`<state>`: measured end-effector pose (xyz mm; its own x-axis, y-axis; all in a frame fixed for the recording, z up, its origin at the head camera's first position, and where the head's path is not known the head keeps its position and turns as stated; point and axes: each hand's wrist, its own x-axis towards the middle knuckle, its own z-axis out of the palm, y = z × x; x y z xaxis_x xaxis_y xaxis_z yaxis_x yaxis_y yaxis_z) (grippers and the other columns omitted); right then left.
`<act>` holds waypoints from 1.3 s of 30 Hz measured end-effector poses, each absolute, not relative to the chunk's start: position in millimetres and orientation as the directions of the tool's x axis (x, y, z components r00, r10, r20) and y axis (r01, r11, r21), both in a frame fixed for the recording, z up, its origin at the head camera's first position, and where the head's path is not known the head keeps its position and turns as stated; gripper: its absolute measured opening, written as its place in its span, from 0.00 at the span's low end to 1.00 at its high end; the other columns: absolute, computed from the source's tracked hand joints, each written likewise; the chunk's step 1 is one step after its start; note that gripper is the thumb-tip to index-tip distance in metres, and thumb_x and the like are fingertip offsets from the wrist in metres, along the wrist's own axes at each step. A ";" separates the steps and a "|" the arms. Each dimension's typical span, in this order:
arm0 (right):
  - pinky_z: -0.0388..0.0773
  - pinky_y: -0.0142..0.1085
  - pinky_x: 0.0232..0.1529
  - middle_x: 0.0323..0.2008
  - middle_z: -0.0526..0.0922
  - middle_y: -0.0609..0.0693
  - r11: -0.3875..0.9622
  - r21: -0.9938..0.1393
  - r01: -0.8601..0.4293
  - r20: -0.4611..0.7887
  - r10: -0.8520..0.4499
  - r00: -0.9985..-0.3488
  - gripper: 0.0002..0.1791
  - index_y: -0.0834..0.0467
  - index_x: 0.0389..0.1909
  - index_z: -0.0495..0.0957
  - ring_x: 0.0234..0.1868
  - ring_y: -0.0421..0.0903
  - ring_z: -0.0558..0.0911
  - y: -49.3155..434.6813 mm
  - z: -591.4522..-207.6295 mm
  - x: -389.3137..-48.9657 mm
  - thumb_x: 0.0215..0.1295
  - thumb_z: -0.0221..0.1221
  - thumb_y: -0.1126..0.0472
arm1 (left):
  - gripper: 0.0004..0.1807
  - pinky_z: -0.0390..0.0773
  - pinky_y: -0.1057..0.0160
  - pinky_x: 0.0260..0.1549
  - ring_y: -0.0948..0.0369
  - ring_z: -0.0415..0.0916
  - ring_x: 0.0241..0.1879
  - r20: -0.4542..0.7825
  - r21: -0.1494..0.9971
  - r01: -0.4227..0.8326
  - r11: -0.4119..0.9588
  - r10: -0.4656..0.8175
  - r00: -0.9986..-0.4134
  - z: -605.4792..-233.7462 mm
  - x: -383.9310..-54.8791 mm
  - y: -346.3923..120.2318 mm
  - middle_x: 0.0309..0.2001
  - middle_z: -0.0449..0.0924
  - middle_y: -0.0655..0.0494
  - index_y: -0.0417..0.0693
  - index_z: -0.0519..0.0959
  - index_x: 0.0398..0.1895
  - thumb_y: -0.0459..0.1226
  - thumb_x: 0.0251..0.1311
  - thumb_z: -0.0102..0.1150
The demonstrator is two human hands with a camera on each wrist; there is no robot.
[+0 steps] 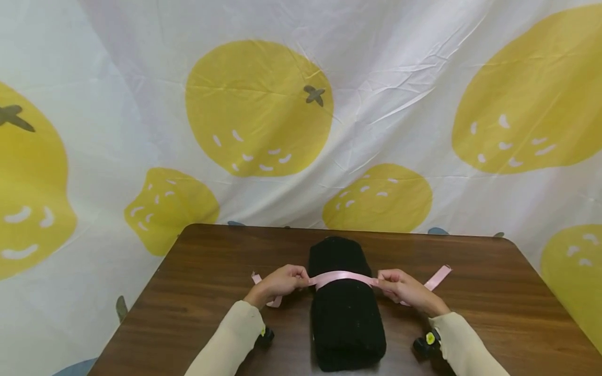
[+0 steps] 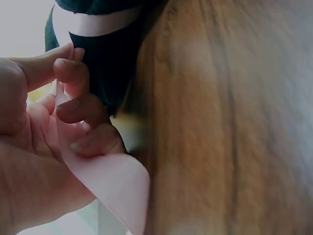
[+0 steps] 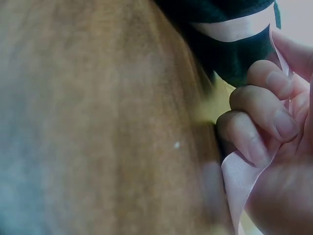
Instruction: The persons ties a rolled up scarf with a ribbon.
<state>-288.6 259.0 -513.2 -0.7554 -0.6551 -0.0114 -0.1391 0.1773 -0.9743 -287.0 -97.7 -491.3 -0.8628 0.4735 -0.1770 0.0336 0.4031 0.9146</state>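
A long black bundle of soft, fuzzy fabric (image 1: 348, 326) lies lengthwise on the table, its near end toward me. Across its top, past the middle, runs a pink satin ribbon (image 1: 340, 275). My left hand (image 1: 282, 281) pinches the ribbon at the bundle's left side between thumb and index finger. On the opposite side my right hand (image 1: 404, 288) pinches it the same way. In the left wrist view a loose ribbon length (image 2: 117, 183) passes through the curled fingers and hangs below. The right wrist view shows another ribbon tail (image 3: 239, 181) under the fingers. The bundle's underside is hidden.
The dark brown wooden table (image 1: 211, 250) has rounded far corners. Behind its far edge hangs a white cloth (image 1: 376, 31) printed with yellow fruit. One ribbon end (image 1: 438, 277) extends past my right hand, and another end (image 1: 256, 278) shows behind my left.
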 end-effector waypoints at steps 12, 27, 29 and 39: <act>0.57 0.39 0.17 0.20 0.57 0.65 0.138 -0.978 -0.156 0.025 -0.667 -0.745 0.18 0.70 0.28 0.64 0.19 0.59 0.56 259.5 -513.0 -287.3 0.77 0.48 0.61 | 0.12 0.64 0.64 0.28 0.58 0.65 0.29 -0.160 0.928 0.038 0.370 0.489 -0.858 -494.5 -287.1 -102.6 0.27 0.72 0.56 0.31 0.77 0.35 0.36 0.68 0.58; 0.55 0.38 0.14 0.19 0.57 0.63 0.088 -0.991 -0.102 0.020 -0.648 -0.761 0.20 0.73 0.28 0.64 0.16 0.54 0.57 257.5 -516.7 -287.4 0.75 0.50 0.61 | 0.12 0.64 0.65 0.26 0.61 0.64 0.26 -0.107 0.919 0.087 0.384 0.456 -0.884 -488.9 -284.0 -101.9 0.26 0.71 0.59 0.34 0.81 0.34 0.38 0.64 0.62; 0.56 0.37 0.14 0.18 0.58 0.63 0.099 -0.989 -0.107 0.018 -0.647 -0.763 0.20 0.74 0.28 0.65 0.15 0.52 0.58 257.9 -516.5 -287.0 0.75 0.51 0.61 | 0.12 0.65 0.65 0.26 0.61 0.65 0.26 -0.084 0.910 0.114 0.399 0.447 -0.890 -486.8 -283.5 -101.9 0.26 0.73 0.60 0.36 0.84 0.34 0.39 0.64 0.63; 0.66 0.30 0.14 0.19 0.67 0.68 0.252 -0.944 -0.212 -0.008 -0.661 -0.750 0.20 0.74 0.30 0.73 0.18 0.63 0.65 264.6 -504.4 -288.7 0.76 0.50 0.59 | 0.07 0.76 0.61 0.37 0.62 0.74 0.34 -0.026 0.855 0.209 0.474 0.442 -0.897 -476.0 -281.7 -102.2 0.34 0.85 0.57 0.51 0.89 0.34 0.41 0.64 0.64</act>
<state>-288.7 264.6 -504.4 -0.7502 -0.6611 -0.0083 -0.2119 0.2523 -0.9442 -281.7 -102.2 -476.0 -0.8967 0.4419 -0.0258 0.2091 0.4743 0.8552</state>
